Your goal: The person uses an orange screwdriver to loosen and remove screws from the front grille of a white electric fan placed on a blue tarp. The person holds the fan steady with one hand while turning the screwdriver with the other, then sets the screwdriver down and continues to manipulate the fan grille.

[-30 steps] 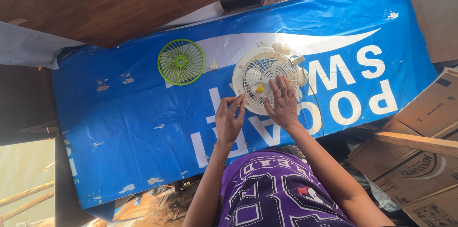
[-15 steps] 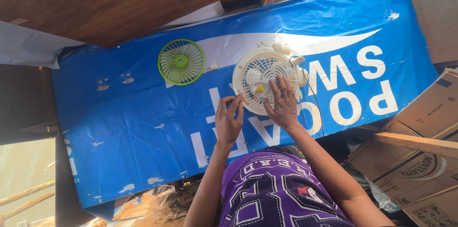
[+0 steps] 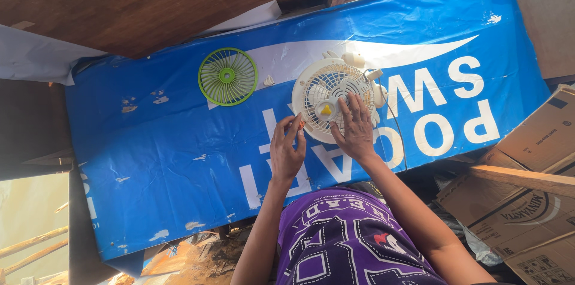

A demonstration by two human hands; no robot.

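My right hand point(image 3: 358, 131) lies flat with fingers spread on the white fan point(image 3: 333, 100) on the blue-covered surface point(image 3: 156, 159), left hand point(image 3: 287, 152) pinching a small orange part at its rim; light brittle plastic, better held by the rim.

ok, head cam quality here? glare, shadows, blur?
Head view: sharp, no motion blur on the left hand or right hand; warm sunlight gives mild sheen on the wrinkled blue banner; white fan and green grille read clearly; left edge and lower corners fall into dark shadow.
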